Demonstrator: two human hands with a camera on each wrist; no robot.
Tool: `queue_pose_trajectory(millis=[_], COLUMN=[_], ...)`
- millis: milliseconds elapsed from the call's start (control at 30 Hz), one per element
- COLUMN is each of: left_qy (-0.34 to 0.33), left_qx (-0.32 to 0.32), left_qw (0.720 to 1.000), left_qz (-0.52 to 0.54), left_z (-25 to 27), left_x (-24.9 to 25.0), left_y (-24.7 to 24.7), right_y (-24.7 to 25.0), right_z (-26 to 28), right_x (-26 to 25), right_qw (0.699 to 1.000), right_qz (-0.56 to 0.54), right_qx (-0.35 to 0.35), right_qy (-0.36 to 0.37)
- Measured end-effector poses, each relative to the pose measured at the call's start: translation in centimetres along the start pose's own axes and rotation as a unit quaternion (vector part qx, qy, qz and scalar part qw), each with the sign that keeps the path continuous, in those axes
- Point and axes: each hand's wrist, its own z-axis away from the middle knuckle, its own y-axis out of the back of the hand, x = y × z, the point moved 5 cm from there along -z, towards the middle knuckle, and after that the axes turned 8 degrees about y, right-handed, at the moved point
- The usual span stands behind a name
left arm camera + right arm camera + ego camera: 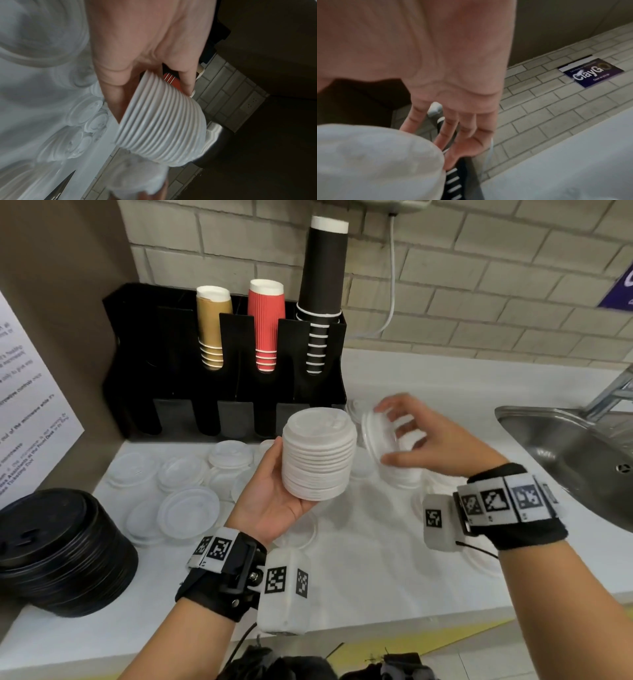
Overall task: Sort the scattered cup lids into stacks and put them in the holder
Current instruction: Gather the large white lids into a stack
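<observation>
- Cupped in the left hand (270, 491), at the centre of the head view, sits a tall stack of white plastic cup lids (318, 453); the palm supports its base and the thumb lies along its left side, while the left wrist view shows fingers curled round the ribbed stack (163, 124).
- Lower left of the frame: a low stack of black plastic lids (58, 546) stands on the white counter (376, 559).
- Left of centre, loose translucent plastic lids (188, 511) lie scattered flat on the counter, some overlapping.
- Upper left to upper centre: the black slotted cup holder (137, 354) stands against the brick wall, with a gold paper cup stack (210, 326), a red ribbed cup stack (265, 323) and a taller black cup stack (322, 289) in three slots side by side.
- Right of centre: the right hand (435, 440) pinches a few clear plastic lids (376, 436) on edge between thumb and spread fingers, just beside the white stack.
- Far right: the rim of a steel sink (561, 453).
</observation>
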Motion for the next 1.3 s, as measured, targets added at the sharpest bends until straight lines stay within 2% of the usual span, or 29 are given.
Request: queue_pose_trajectory(millis=[100, 233, 433, 567, 867, 1300], left_qy=[0.002, 0.004, -0.015, -0.021, -0.017, -0.018], left_qx=[-0.014, -0.042, -0.021, -0.038, -0.038, -0.07], left_qw=[1.0, 0.999, 0.998, 0.996, 0.99, 0.992], left_qz=[-0.025, -0.032, -0.062, -0.079, -0.136, -0.099], left_z=[0.1, 0.4, 0.9, 1.4, 2.0, 0.8], left_x=[-0.1, -0.1, 0.3, 0.8, 1.4, 1.1], left_y=[0.0, -0.4, 0.2, 0.4, 1.1, 0.5], right_y=[0.7, -0.3, -2.4, -3.4, -4.9, -3.3], right_z=[-1.0, -2.5, -4.0, -4.4, -5.1, -4.5], right_x=[-2.5, -4.9, -5.8, -6.4, -7.5, -6.4], right_qw=[0.998, 0.997, 0.997, 0.995, 0.988, 0.994], right_qz=[-0.042, -0.013, 0.014, 0.01, 0.013, 0.015], right_qx=[0.044, 0.02, -0.005, -0.016, -0.118, -0.072], right_qy=[0.031, 0.075, 0.082, 0.093, 0.096, 0.081])
